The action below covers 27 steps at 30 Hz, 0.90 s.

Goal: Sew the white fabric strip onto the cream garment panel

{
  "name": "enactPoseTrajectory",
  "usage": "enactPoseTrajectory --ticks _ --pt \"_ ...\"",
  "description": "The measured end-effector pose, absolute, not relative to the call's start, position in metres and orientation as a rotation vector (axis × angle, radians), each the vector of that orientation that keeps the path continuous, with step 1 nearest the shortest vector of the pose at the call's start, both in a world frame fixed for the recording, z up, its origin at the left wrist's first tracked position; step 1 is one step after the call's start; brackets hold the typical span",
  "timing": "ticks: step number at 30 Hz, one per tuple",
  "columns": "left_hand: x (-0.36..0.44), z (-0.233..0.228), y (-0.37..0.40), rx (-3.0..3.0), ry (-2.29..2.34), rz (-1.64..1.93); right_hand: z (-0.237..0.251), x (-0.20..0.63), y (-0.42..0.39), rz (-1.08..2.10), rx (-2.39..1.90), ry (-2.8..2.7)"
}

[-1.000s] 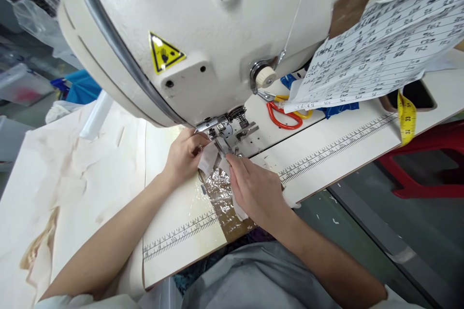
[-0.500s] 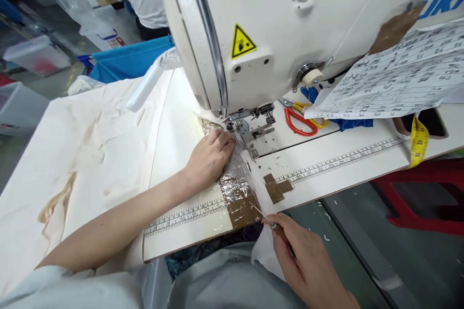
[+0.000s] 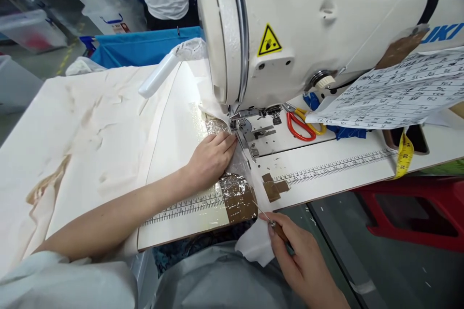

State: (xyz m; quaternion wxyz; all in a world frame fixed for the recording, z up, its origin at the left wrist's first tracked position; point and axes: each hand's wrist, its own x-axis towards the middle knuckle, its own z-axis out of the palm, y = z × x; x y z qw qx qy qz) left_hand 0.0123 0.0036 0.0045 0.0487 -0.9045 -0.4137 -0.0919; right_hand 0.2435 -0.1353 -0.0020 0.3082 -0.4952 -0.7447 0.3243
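Fingers (image 3: 226,141) flat on white fabric (image 3: 242,166) beside presser foot (image 3: 243,128).

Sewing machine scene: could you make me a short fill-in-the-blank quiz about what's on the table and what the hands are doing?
1. The left hand presses flat on the table beside the ____ foot of the sewing machine.
2. The scissors behind the needle have red and ____ handles.
3. The right hand holds a thin pointed ____.
4. A yellow ____ measure hangs over the table's right edge.

Answers: presser; yellow; tool; tape
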Motion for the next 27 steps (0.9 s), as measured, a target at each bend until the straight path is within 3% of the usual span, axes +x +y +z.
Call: enactPoseTrajectory --ticks 12,20,27 --pt "-0.008 -0.004 0.017 -2.923 -1.167 -0.475 -0.008 0.215 -0.136 1.604 -1.263 -1.029" --pt "0.006 0.002 0.016 -2.742 -1.225 -0.338 0.005 0.227 -0.127 1.027 -1.526 -1.521" --pt "0.004 0.001 0.024 -2.783 -1.225 -0.504 0.011 0.222 -0.106 0.941 -1.487 -1.677"
